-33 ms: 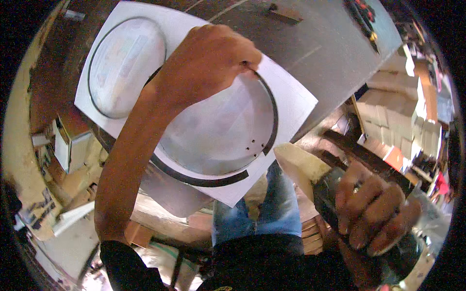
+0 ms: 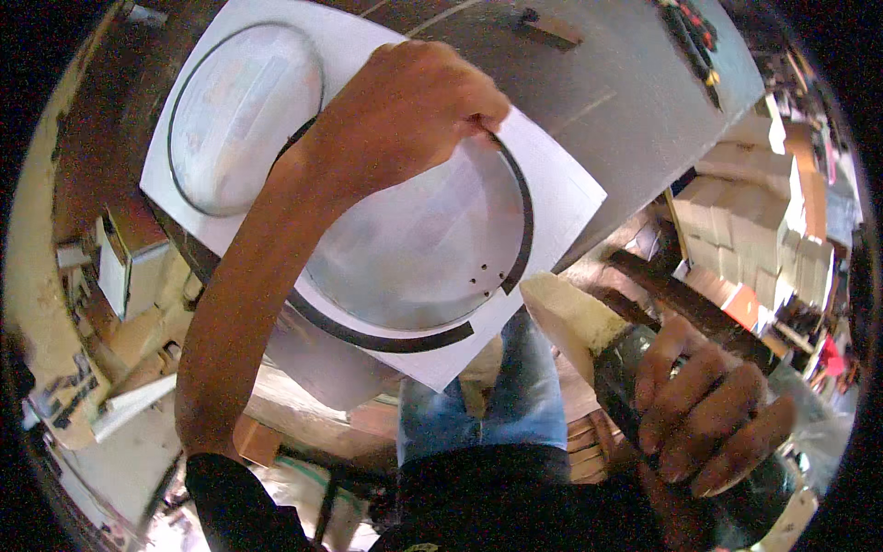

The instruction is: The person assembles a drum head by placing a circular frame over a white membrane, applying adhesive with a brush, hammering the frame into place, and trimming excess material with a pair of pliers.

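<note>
A white panel (image 2: 563, 191) with two round, greyish see-through areas lies in front of me. My left hand (image 2: 405, 115) reaches across the larger round area (image 2: 414, 248), its fingers pinched at that circle's upper right edge. A thin black strip (image 2: 526, 216) curves along this edge from under the fingers. Another black strip (image 2: 395, 343) arcs below the circle. Several small dark dots sit near the circle's lower right. At the lower right, my right hand (image 2: 713, 405) is wrapped round a dark, shiny object (image 2: 625, 354) with a cream wedge-shaped end (image 2: 570, 317); its kind is unclear.
The panel rests on a grey table (image 2: 635, 120). Hand tools (image 2: 694, 46) with red and yellow parts lie at its far right. A small brown block (image 2: 550, 29) sits at the far side. Stacked cream boards (image 2: 736, 207) stand on the right, cardboard pieces (image 2: 138, 267) on the left.
My left hand appears slightly further right and up, still pinched at the circle's edge. The whole view has shifted a little. My right hand keeps its hold.
</note>
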A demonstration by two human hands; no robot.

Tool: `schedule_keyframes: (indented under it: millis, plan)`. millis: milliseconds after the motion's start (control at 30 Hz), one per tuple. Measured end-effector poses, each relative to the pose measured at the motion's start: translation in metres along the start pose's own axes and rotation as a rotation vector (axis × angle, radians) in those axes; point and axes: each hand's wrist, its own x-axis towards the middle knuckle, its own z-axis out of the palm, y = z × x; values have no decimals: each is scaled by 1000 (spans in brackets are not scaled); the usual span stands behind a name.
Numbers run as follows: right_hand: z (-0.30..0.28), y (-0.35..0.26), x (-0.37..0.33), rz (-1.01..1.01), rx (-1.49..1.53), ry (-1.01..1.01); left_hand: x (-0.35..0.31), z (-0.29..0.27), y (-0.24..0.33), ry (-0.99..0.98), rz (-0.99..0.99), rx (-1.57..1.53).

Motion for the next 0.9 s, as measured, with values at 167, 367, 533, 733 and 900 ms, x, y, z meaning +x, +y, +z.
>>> schedule_keyframes:
  millis: [167, 367, 533, 733, 900]
  plan:
    - [15, 3, -5, -4, -211, 18, 14, 5, 3, 6, -40, -45]
    - [21, -5, -9, 119, -227, 6, 9, 1, 4, -41, -46, 12]
    - [32, -3, -3, 126, -321, 74, 10, 11, 3, 31, 1, 23]
    - [37, -3, -4, 128, -369, 124, 12, 7, 5, 20, 30, 53]
    - [44, 2, 0, 140, -411, 166, 12, 3, 11, -25, 24, 84]
